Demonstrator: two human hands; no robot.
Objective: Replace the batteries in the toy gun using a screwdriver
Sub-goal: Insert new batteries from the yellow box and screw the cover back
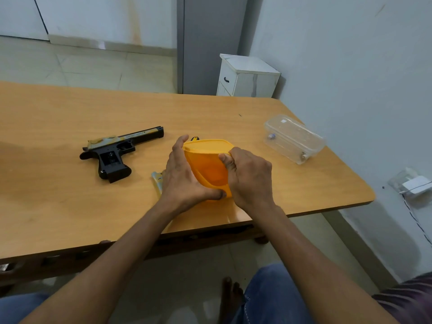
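A black toy gun point(117, 150) with a gold slide lies on its side on the wooden table point(58, 206), left of my hands. Both hands hold an orange plastic container point(208, 164), tilted on edge above the table. My left hand point(184, 176) grips its left side and bottom. My right hand point(247, 176) grips its right rim. A small black and yellow tip point(194, 138), perhaps the screwdriver, peeks out behind the container. A yellowish flat piece point(157, 181) lies under my left hand, mostly hidden.
A clear plastic box point(293, 139) holding small items stands at the right of the table. A white cabinet point(247, 76) stands beyond the far edge. A white charger point(415, 184) is plugged into the wall at right. My knees are below the table's front edge.
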